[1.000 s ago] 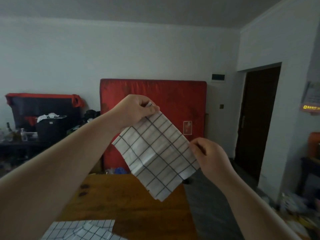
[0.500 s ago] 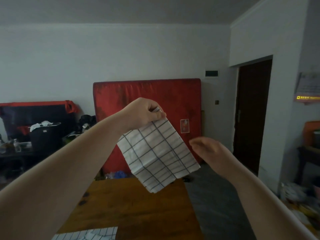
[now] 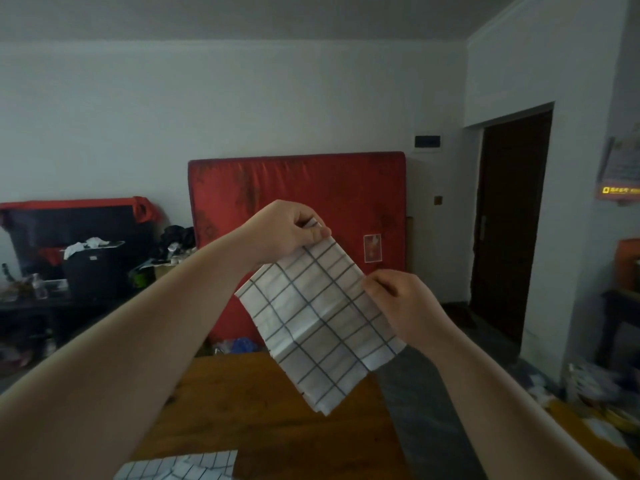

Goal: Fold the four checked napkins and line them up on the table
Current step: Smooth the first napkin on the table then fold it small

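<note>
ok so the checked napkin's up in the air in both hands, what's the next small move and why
Probably lower the checked napkin flat onto the wooden table. The left hand pinches its top corner and the right hand pinches its right edge, so it hangs in mid-air, where a neat fold looks hard.

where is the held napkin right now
Head view, centre: the checked napkin hangs in the air above the wooden table, its top corner pinched by the left hand, its right edge by the right hand.
</note>
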